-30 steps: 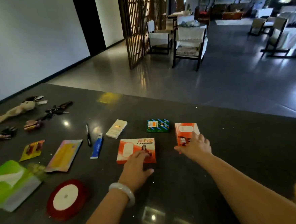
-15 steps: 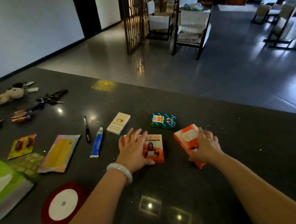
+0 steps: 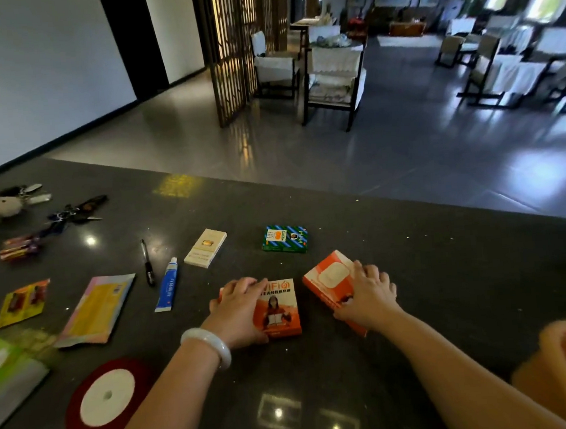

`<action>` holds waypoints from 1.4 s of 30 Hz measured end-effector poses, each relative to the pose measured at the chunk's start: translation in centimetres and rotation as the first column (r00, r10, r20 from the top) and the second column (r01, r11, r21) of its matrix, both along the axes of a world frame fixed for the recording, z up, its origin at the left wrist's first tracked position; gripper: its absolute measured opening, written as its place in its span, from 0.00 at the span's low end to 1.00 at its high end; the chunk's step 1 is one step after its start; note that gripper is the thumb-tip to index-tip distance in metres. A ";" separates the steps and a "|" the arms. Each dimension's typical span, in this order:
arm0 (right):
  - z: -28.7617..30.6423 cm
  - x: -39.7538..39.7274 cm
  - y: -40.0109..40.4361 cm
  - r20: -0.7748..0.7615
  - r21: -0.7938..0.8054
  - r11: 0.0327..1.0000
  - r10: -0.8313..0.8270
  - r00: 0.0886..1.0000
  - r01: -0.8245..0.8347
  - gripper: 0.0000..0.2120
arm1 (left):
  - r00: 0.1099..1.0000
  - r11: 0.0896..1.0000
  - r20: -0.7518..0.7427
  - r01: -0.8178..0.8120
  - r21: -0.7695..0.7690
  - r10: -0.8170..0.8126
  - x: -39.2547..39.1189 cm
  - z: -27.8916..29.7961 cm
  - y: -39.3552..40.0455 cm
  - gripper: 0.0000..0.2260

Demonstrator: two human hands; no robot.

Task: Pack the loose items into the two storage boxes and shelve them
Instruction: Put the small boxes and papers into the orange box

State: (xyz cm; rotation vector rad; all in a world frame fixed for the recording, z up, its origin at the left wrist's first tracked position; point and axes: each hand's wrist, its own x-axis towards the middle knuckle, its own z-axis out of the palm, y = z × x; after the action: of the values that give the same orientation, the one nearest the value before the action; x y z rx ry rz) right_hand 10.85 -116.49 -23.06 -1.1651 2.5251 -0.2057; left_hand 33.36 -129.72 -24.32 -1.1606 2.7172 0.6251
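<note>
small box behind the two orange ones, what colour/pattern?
Green box with blue-and-white diagonal stripes and an orange patch on top; only the head view shows it.

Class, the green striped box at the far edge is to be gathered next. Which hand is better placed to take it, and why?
Neither is free: the left hand holds the WiFi box, the right hand the orange box. Probably the left: the green striped box lies almost straight beyond its fingers.

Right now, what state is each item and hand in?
Left hand: gripping the WiFi box, flat on the counter.
Right hand: gripping the orange box, tilted.
Green box: lying flat, untouched.
Blue tube: capped, lying flat.
Ribbon spool: lying flat.
</note>
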 end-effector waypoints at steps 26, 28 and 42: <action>11.8 -13.2 32.6 -0.015 -0.230 0.967 -0.116 0.993 0.110 0.58 | 0.932 0.979 -0.348 0.034 -0.202 -0.104 -14.7 10.4 27.7 0.44; 11.0 -13.8 34.2 -0.025 -0.210 0.974 -0.097 0.995 0.089 0.56 | 0.938 0.975 -0.342 -0.017 -0.221 -0.061 -16.1 9.8 29.4 0.44; 7.3 -14.0 35.6 -0.025 0.026 0.964 0.265 0.964 -0.265 0.50 | 0.928 0.925 -0.360 -0.214 -0.313 0.093 -21.7 7.5 33.2 0.37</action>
State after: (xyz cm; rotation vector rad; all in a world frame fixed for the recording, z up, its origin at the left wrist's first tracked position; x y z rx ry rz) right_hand -3.11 -80.88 -15.79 -1.4895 2.3554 -0.0920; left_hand 11.66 -96.50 -16.87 -1.4857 3.1467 0.3985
